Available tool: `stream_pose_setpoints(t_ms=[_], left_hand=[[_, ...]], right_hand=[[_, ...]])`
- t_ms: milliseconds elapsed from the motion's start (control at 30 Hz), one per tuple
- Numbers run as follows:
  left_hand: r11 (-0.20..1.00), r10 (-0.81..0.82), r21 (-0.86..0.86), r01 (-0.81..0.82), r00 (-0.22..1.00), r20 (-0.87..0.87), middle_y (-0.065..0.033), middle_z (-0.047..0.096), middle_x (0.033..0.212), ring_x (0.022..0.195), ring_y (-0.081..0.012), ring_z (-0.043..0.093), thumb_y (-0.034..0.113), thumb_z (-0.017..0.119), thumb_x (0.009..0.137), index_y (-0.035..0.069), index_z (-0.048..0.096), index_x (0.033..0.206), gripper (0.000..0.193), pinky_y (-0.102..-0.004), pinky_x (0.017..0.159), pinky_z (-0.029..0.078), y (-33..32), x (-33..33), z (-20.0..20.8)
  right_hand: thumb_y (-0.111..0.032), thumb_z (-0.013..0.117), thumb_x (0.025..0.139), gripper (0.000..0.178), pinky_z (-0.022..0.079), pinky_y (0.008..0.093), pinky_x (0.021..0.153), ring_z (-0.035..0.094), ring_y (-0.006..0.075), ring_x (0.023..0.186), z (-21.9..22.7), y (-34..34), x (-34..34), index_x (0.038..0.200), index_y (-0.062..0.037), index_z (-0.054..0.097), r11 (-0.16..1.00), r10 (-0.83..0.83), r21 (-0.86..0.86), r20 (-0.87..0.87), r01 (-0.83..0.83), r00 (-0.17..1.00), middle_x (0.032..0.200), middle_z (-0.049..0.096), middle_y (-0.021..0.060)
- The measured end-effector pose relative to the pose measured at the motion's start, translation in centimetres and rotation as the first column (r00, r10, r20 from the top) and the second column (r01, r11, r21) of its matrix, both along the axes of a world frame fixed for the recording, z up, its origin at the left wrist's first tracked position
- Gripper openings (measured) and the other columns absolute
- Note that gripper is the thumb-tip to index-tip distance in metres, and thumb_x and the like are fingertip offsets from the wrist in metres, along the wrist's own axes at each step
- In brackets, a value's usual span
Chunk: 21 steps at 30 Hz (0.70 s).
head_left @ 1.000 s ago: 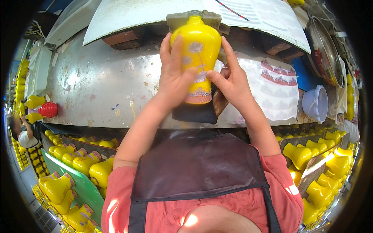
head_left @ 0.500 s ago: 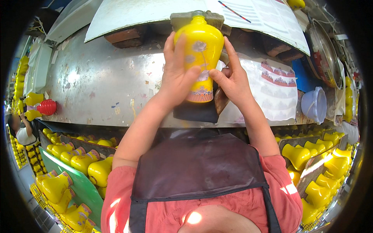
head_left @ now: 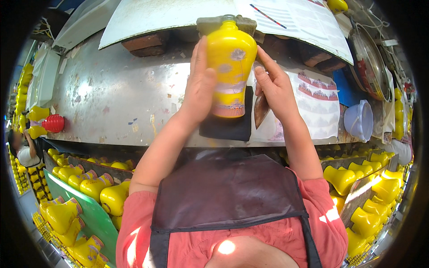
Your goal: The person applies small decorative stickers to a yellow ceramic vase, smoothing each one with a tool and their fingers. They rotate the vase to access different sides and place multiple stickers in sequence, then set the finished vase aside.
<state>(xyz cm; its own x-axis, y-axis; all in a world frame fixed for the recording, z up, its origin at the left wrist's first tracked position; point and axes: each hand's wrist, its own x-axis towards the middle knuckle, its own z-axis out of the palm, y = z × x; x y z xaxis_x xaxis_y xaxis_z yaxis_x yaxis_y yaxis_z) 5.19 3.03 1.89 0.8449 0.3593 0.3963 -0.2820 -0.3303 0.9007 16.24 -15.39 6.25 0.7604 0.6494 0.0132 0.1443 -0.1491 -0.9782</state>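
A glossy yellow vase [head_left: 229, 49] lies on its side, neck pointing away from me, with grey flower decals and a patterned band near its foot. Its neck rests at a grey notched block [head_left: 206, 26], and its foot end lies over a folded black cloth [head_left: 225, 129]. My left hand [head_left: 199, 85] presses along the vase's left side, fingers closed against it. On the opposite side my right hand [head_left: 273, 82] keeps its fingers at the vase, the thumb lifted off. A brown, pointed, flat scraper-like piece [head_left: 261, 110] sticks out from under my right hand, apparently held in its curled fingers.
Printed decal sheets [head_left: 313, 105] lie right of the vase, near a pale blue bucket [head_left: 359, 120]. A white board [head_left: 170, 18] rests on bricks [head_left: 144, 42] at the back. A red ribbed object [head_left: 53, 123] is far left. Yellow vases [head_left: 114, 196] crowd racks on both sides.
The vase has rolled a little to the right about its length, its flower decals shifting that way. My right thumb has come off the vase; the brown piece moved slightly with the right hand.
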Motion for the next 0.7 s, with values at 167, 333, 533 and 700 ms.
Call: stream_pose_setpoints(t_ms=[167, 333, 533, 700], left_hand=[[0.999, 0.013, 0.052, -0.012, 1.000, -0.009, -0.0251, 0.020, 0.169, 0.157, -0.0384, 0.020, 0.039, 0.046, 0.108, 0.001, 0.013, 0.166, 0.077, -0.0433, 0.127, 0.018, 0.3, -0.2, -0.4], [0.995, 0.051, 0.088, -0.045, 0.996, -0.069, -0.0157, 0.022, 0.168, 0.153, -0.0276, 0.028, 0.041, 0.056, 0.107, 0.010, 0.004, 0.169, 0.086, -0.0402, 0.125, 0.023, 0.0, -0.2, -0.9], [0.994, 0.051, 0.103, -0.046, 0.998, -0.042, -0.0164, 0.022, 0.166, 0.151, -0.0281, 0.028, 0.038, 0.059, 0.106, 0.010, 0.004, 0.169, 0.088, -0.0407, 0.125, 0.024, 0.1, 0.0, -1.3], [0.995, 0.044, 0.095, -0.041, 0.998, -0.036, -0.0169, 0.022, 0.166, 0.151, -0.0286, 0.029, 0.039, 0.059, 0.106, 0.010, 0.005, 0.169, 0.088, -0.0408, 0.125, 0.025, 0.1, 0.0, -1.2]], right_hand=[[-0.027, 0.072, 0.097, 0.079, 0.046, 0.0204, 0.062, 0.053, 0.0042, 0.063, 0.0, 0.2, -0.5, 0.164, -0.0111, 0.034, 0.996, 0.008, -0.086, 0.014, -0.007, 1.000, 0.075, 0.060, -0.0018], [-0.029, 0.083, 0.083, 0.097, 0.048, 0.0263, 0.058, 0.058, 0.0093, 0.063, -0.3, 0.7, -0.7, 0.162, -0.0019, 0.033, 0.991, -0.006, -0.130, 0.114, 0.021, 0.993, 0.098, 0.071, 0.0118], [-0.030, 0.084, 0.081, 0.098, 0.048, 0.0267, 0.058, 0.058, 0.0103, 0.063, -0.3, 0.8, -0.6, 0.161, -0.0020, 0.034, 0.989, -0.009, -0.142, 0.123, 0.027, 0.992, 0.104, 0.071, 0.0141], [-0.029, 0.084, 0.081, 0.097, 0.050, 0.0265, 0.059, 0.059, 0.0099, 0.065, -0.2, 0.7, -0.6, 0.161, -0.0022, 0.035, 0.982, -0.012, -0.186, 0.100, 0.030, 0.995, 0.122, 0.070, 0.0187]])
